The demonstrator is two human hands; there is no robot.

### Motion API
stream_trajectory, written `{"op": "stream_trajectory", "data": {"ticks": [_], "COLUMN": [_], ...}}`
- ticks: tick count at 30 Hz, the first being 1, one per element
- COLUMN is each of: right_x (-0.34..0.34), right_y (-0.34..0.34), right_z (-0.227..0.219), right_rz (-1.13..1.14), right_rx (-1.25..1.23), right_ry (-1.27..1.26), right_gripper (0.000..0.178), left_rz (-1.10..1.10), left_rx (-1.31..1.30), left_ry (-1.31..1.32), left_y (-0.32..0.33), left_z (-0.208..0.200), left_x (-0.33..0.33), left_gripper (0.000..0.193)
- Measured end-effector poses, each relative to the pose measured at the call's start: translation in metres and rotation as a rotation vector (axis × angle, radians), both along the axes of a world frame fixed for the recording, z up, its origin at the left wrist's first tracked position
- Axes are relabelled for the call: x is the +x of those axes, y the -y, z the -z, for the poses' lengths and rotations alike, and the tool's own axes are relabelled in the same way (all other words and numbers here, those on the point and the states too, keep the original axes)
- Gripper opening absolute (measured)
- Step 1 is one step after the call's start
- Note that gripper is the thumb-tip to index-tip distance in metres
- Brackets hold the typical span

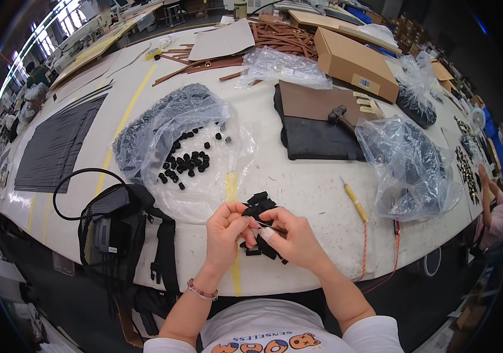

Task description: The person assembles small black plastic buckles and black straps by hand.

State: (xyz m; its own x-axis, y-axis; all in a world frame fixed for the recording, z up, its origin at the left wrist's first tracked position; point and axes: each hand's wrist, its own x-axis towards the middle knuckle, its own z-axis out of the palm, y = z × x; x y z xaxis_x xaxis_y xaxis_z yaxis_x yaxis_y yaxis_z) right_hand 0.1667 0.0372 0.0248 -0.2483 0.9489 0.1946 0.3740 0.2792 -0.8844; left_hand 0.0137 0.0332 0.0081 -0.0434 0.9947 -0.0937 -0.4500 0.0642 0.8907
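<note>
Both of my hands meet over the near middle of the white table. My left hand [225, 235] is pinched, thumb against fingertips; whatever it holds is too small to make out. My right hand [294, 240], with a pale wrap on one finger, closes on a thin metallic tool [274, 228] whose tip points toward the left fingertips. Under and around the hands lies a pile of short black strap-like pieces [257, 199], partly covered by the fingers. Beyond it, small black knobby parts [191, 160] spill from an open clear plastic bag [172, 112].
A black mesh bag [113, 235] with a device stands at the left edge. To the right lie a yellow-handled tool [354, 202] on an orange cord and a clear bag [407, 170]. Farther back are a hammer [341, 117], a cardboard box [354, 62] and brown straps [281, 38].
</note>
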Motion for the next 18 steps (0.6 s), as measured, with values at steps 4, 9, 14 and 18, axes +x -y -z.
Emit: {"op": "stream_trajectory", "data": {"ticks": [4, 9, 14, 18], "right_x": [0.005, 0.002, 0.003, 0.000], "right_y": [-0.009, -0.013, -0.014, -0.014], "right_z": [-0.010, -0.001, -0.003, 0.006], "right_rz": [-0.110, -0.054, -0.079, -0.001], "right_rx": [-0.277, -0.265, -0.191, 0.089], "right_ry": [-0.144, -0.173, -0.058, 0.127], "right_gripper": [0.018, 0.013, 0.011, 0.007], "left_rz": [0.241, 0.226, 0.219, 0.213], "left_rx": [-0.035, 0.009, 0.000, 0.091], "left_ry": [0.111, -0.140, -0.235, -0.334], "left_y": [-0.002, 0.001, 0.002, 0.005], "left_z": [0.006, 0.005, 0.006, 0.011], "left_x": [-0.001, 0.006, 0.009, 0.013], "left_gripper": [0.013, 0.013, 0.012, 0.012]}}
